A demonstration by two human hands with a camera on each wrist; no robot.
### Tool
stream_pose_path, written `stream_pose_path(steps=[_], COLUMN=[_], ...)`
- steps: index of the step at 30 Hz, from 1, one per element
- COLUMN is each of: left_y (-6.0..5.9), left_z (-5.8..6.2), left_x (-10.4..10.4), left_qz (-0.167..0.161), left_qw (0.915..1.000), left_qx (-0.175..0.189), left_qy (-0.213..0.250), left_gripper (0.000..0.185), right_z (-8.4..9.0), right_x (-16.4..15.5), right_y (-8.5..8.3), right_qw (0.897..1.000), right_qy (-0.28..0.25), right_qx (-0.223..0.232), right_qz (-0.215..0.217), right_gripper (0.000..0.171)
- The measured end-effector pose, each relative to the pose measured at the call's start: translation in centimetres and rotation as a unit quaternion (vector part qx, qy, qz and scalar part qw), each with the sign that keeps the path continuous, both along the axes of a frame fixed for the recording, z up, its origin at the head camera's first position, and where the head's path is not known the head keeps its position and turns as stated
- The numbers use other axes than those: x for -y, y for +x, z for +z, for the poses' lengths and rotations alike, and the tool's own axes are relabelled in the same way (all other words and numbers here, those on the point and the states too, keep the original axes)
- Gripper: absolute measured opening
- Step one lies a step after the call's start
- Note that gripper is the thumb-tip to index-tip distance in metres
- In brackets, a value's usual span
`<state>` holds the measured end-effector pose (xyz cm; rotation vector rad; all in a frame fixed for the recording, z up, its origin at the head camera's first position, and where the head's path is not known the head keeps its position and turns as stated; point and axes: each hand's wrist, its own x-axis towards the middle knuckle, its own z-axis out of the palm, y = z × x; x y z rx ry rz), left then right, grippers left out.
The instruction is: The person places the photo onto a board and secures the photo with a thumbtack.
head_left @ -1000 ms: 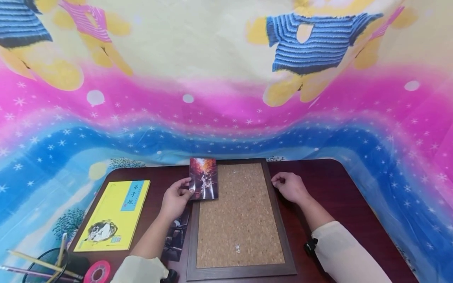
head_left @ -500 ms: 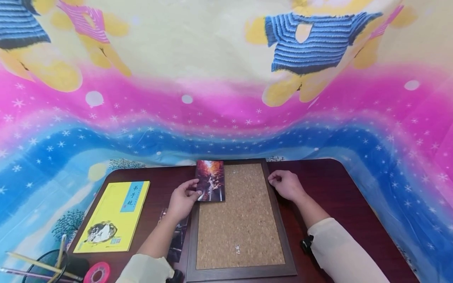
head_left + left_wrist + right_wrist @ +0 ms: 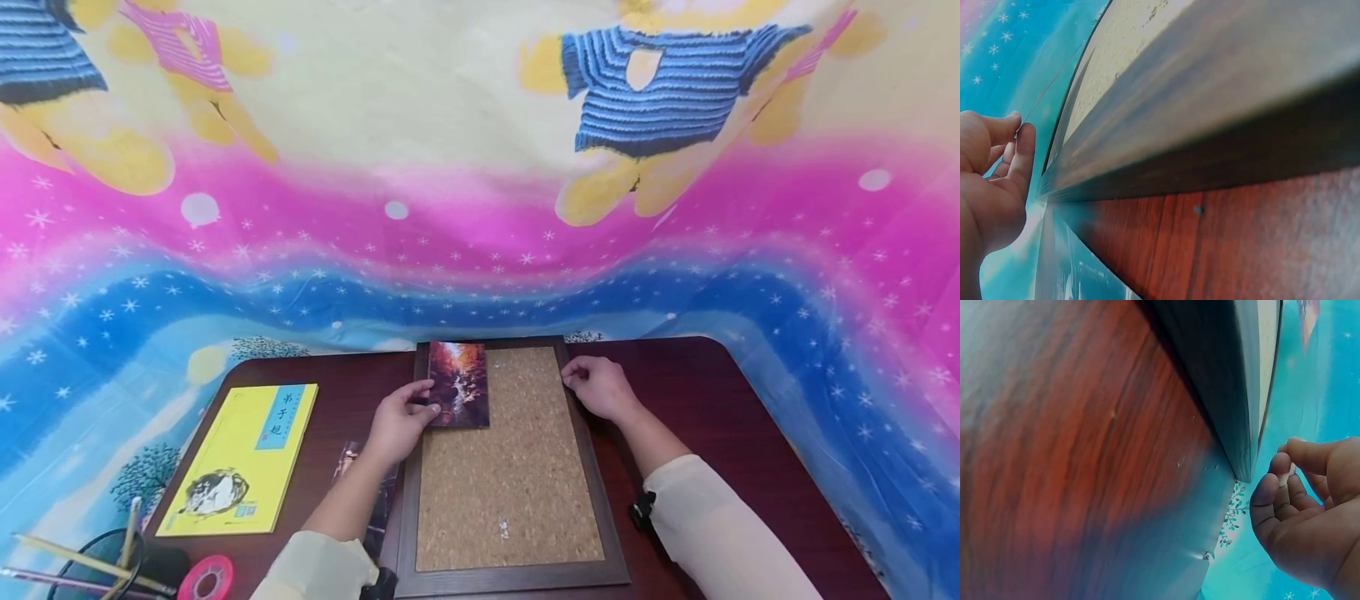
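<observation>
My left hand (image 3: 400, 425) pinches the left edge of a photo print (image 3: 459, 385) of a stream among orange autumn trees. The photo is over the upper left part of a cork board (image 3: 510, 467) with a dark wooden frame. In the left wrist view, that hand's thumb and fingers hold the photo's thin edge. My right hand (image 3: 600, 388) is at the board's upper right frame, with thumb and fingers together. The right wrist view shows a small whitish thing (image 3: 1284, 480) between its curled fingers, its kind unclear. Small shiny bits (image 3: 503, 529) sit on the cork, near its bottom and top.
More dark photos (image 3: 381, 508) lie left of the board, partly under my left forearm. A yellow book (image 3: 240, 467) lies further left. At the front left stand a black mesh cup (image 3: 153, 557) with pencils and a pink tape roll (image 3: 206, 577). A patterned cloth hangs behind.
My left hand has carried the photo to the right, from the board's left edge onto its upper left part. My right hand has shifted slightly left and up, toward the frame.
</observation>
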<state>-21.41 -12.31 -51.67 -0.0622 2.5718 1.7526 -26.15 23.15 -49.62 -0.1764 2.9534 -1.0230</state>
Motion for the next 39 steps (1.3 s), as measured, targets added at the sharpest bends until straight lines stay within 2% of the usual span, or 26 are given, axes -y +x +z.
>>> stream_pose_path(steps=[12, 21, 32, 39], left_y=[-0.3, -0.7, -0.9, -1.3], left_z=[0.0, -0.3, -0.6, -0.8], left_x=[-1.2, -2.2, -3.5, -4.1], left_qz=[-0.022, -0.036, -0.042, -0.048], left_qw=[0.9997, 0.9993, 0.9989, 0.9988], left_qx=[0.010, 0.000, -0.021, -0.009], left_qy=[0.001, -0.001, -0.003, -0.007], left_gripper=[0.045, 0.045, 0.044, 0.045], right_z=[-0.3, -0.1, -0.1, 0.0], right_x=[0.9, 1.5, 2.0, 2.5], right_y=[-0.5, -0.6, -1.0, -1.2], right_qw=[1.000, 1.000, 1.000, 1.000], right_qy=[-0.001, -0.007, -0.006, -0.007], right_qx=[0.011, 0.025, 0.009, -0.002], right_qz=[-0.008, -0.006, -0.004, 0.000], right_gripper=[0.008, 0.009, 0.010, 0.009])
